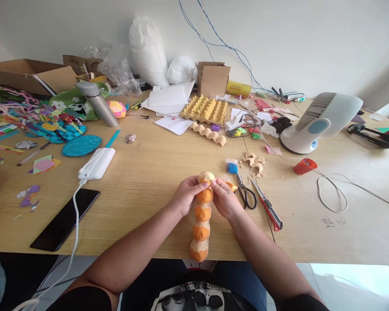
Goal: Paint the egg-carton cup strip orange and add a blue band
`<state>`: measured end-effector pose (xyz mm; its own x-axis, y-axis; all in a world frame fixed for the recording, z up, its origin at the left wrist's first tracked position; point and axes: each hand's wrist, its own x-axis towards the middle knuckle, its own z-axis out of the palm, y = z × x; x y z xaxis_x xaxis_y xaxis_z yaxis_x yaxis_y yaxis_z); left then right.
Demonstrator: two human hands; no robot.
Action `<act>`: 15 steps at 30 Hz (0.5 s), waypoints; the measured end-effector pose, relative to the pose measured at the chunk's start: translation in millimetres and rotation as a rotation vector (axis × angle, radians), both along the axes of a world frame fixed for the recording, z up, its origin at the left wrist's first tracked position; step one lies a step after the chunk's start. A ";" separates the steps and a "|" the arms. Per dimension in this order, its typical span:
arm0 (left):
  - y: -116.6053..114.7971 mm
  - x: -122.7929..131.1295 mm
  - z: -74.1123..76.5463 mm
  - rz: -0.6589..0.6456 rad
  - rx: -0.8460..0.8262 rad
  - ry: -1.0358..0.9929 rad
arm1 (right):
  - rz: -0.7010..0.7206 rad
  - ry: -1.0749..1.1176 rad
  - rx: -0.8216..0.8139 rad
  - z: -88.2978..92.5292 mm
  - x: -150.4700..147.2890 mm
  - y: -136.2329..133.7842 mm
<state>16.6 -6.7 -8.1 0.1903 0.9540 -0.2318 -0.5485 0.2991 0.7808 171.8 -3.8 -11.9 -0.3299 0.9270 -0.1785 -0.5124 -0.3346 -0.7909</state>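
Note:
In the middle front, an egg carton strip (202, 233) points away from me, its bumps partly covered in orange clay-like material. The farthest bump is mostly bare, with a bit of orange at its near side. My left hand (188, 195) grips that far end from the left, thumb pressed against it. From the other side, my right hand (225, 199) pinches the same end with its thumb. Just beyond the right hand lies an orange packet (231, 186), partly hidden by it. Black-handled scissors (246, 192) and a red utility knife (268, 206) lie to the right.
Carton scraps (255, 163) and a blue clay packet (232, 167) lie farther back. A yellow egg tray (205, 110) stands near the wall. At right are a white fan (320, 123) and red cup (304, 166); at left, a phone (65, 220), power bank (97, 164) and metal bottle (99, 106).

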 end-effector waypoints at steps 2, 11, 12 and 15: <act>0.6 0.4 -0.3 0.016 -0.006 0.007 | 0.002 -0.002 0.001 1.2 -0.8 -0.8; 4.5 -12.6 5.5 -0.180 0.004 -0.034 | -0.065 -0.037 0.000 2.4 -0.1 2.9; 4.3 -12.6 5.7 -0.169 0.005 -0.029 | -0.073 -0.055 0.011 1.8 -0.4 3.0; 2.5 -9.7 4.2 -0.093 0.003 0.013 | -0.093 -0.134 0.069 -0.5 -2.0 2.6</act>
